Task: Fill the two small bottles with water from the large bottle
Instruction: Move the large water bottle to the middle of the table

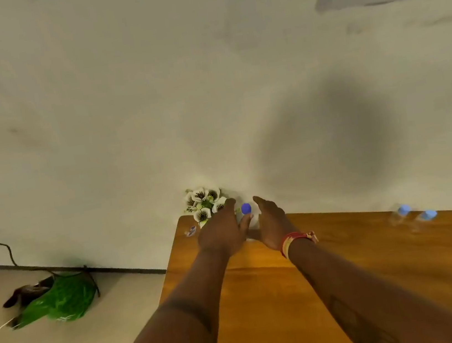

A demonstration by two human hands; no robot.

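Note:
The large bottle (246, 209) with a dark blue cap stands at the far edge of the wooden table (348, 264), by the wall. My left hand (223, 230) and my right hand (271, 223) flank it with straight fingers, one on each side; its body is mostly hidden between them. I cannot tell whether either hand touches it. Two small clear bottles with light blue caps stand at the table's far right, one (400, 213) and the other (426, 217) close together.
A pot of white artificial flowers (204, 203) stands just left of the large bottle, against the wall. A small wrapper (191, 231) lies on the table's far left corner. On the floor to the left lie a green bag (63, 300) and a dark cable (0, 246).

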